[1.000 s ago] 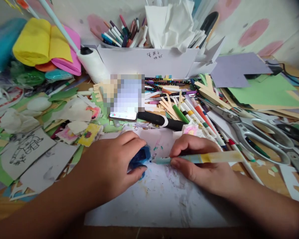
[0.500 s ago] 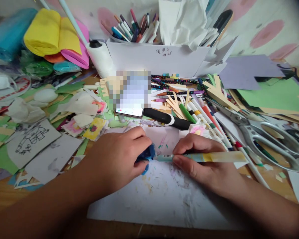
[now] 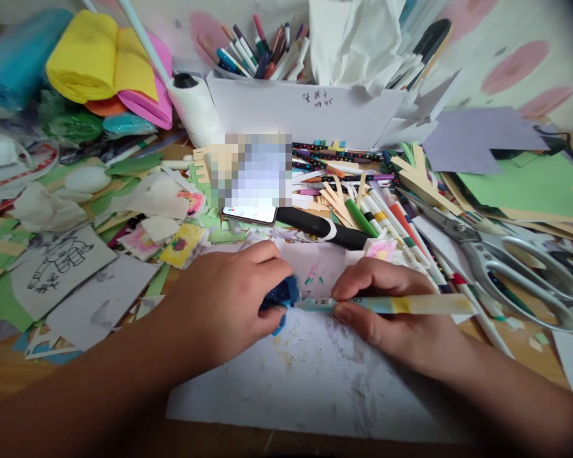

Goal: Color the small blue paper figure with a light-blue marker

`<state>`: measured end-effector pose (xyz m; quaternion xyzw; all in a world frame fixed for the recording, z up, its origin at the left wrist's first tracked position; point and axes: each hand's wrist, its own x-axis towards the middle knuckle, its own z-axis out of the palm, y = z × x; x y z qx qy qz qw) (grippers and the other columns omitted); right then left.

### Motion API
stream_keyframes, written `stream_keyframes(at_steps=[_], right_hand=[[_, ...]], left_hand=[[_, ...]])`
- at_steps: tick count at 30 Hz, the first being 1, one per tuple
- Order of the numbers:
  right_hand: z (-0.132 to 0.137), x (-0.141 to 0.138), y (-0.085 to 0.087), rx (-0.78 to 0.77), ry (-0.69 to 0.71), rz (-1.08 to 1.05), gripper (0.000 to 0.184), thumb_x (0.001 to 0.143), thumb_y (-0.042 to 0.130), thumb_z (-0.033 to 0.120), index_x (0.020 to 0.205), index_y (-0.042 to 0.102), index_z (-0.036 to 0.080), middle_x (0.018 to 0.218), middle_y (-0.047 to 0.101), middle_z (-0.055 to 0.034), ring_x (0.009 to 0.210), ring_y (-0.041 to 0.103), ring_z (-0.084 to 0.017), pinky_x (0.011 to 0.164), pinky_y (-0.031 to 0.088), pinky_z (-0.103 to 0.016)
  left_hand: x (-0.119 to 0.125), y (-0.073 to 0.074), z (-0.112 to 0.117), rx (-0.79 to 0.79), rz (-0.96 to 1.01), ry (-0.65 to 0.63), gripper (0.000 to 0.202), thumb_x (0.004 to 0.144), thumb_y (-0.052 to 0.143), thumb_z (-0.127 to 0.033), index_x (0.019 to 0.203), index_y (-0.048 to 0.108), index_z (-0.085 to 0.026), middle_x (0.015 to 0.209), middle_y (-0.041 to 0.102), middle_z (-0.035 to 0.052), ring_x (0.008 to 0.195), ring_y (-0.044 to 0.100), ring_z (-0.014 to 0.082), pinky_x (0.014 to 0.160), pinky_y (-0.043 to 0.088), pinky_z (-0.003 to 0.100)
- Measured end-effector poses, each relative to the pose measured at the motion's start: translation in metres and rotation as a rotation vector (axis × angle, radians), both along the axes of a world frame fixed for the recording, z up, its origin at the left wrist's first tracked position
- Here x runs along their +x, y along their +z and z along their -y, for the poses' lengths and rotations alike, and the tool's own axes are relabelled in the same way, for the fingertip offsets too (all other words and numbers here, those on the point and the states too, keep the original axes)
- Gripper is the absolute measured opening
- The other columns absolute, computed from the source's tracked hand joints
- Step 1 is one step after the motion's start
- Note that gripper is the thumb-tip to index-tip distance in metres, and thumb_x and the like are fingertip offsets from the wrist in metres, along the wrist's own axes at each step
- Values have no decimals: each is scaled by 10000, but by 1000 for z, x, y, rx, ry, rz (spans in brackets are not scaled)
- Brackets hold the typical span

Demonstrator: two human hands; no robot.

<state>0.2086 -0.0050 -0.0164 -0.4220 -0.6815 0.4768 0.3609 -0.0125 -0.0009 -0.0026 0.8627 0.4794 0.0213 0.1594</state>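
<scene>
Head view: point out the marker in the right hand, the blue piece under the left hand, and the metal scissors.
marker (image 3: 401,304), head view, yellow band of the barrel.
blue piece (image 3: 281,294), head view, its exposed top.
scissors (image 3: 472,248), head view, shank behind the pivot.

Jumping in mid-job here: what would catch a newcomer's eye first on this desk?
At the centre, the left hand pinches a small blue piece while the right hand holds a pale marker with its tip against it, over a stained white sheet. Big steel scissors lie at the right, and a yellow paper roll sits at the far left.
</scene>
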Motion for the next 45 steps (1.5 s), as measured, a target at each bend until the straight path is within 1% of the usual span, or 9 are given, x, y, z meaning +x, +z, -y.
stream_keyframes(at_steps=[4,9,13,16,20,25,34,40,45], right_hand=[[-1,0,1,6,-42,35,83,680,657,157,642,611,215,563,614,4,455,518,-114,391,407,-206],[-2,1,5,14,-19,57,50,665,637,164,657,612,206,585,625,-10,502,560,-135,387,424,-202],[-1,-1,7,50,4,126,68,674,598,117,674,612,183,595,643,-9,512,577,-118,437,458,-188],[-2,-1,7,50,-16,139,43,681,600,129,685,620,167,609,656,-14,528,586,-110,477,481,-177],[-3,1,6,11,-44,114,7,685,618,158,684,625,158,596,648,-11,505,571,-103,447,469,-167],[-2,-3,7,56,-10,126,15,676,623,142,672,631,155,588,657,-9,503,576,-94,455,463,-151],[-5,-1,8,-21,-97,104,24,667,616,149,648,618,164,569,638,2,483,564,-92,432,457,-155],[-4,-2,7,-24,-51,80,27,668,636,148,656,622,166,581,643,1,495,567,-99,448,462,-171],[-7,1,6,-45,-110,56,53,655,627,135,631,605,177,574,625,10,491,564,-101,439,450,-179]], left_hand=[[0,0,-1,-6,-4,-4,189,740,586,-282,913,657,-254,924,628,15,706,605,186,548,366,283],[1,3,0,-23,-7,8,162,734,580,-264,880,648,-246,900,611,6,692,594,177,540,357,281],[1,5,0,-65,-22,11,172,747,556,-241,894,645,-250,931,608,8,738,608,191,569,379,291],[1,5,-1,-83,-34,7,188,752,559,-255,919,645,-261,963,608,8,761,614,200,588,393,298],[2,5,-1,-87,-41,25,180,755,563,-267,916,643,-261,955,608,7,751,610,196,587,393,296],[3,4,-2,-86,-37,26,181,747,562,-262,908,645,-262,947,608,4,757,610,199,588,393,298],[1,4,-2,-95,-30,25,185,754,576,-283,924,651,-275,968,606,-1,783,611,210,613,412,309],[1,5,-1,-96,-31,8,184,758,576,-273,925,652,-271,955,604,2,769,608,203,597,404,301],[0,4,-2,-96,-29,1,188,767,579,-289,942,649,-281,982,606,-1,749,606,190,603,413,292]])
